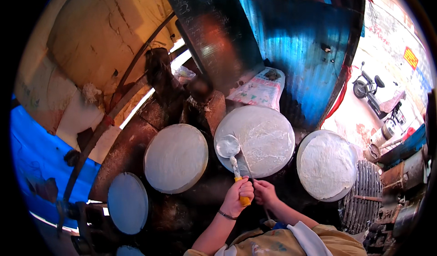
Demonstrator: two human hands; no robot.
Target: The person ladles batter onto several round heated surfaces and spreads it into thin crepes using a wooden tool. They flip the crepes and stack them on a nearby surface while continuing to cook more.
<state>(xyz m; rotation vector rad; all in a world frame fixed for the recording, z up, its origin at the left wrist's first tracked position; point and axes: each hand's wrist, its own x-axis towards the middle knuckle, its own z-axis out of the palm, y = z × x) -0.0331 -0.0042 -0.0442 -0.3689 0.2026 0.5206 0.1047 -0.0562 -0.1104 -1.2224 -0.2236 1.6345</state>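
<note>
My left hand is closed around the yellow handle of a ladle with a shallow round head. That ladle head, whitish and smeared, lies over the left part of the middle round griddle. A white, streaky layer coats the griddle's top. Close beside it, my right hand is closed on a long, thin, dark blade-like tool. Its far end reaches over the same griddle, just right of the ladle head. Whether either tool touches the surface, I cannot tell.
Round griddles stand to the left, one smaller and bluish. At right, another griddle carries a rough white layer, beside a ribbed round grate. A patterned cloth or sack lies behind. Blue corrugated sheeting rises beyond; a scooter stands outside.
</note>
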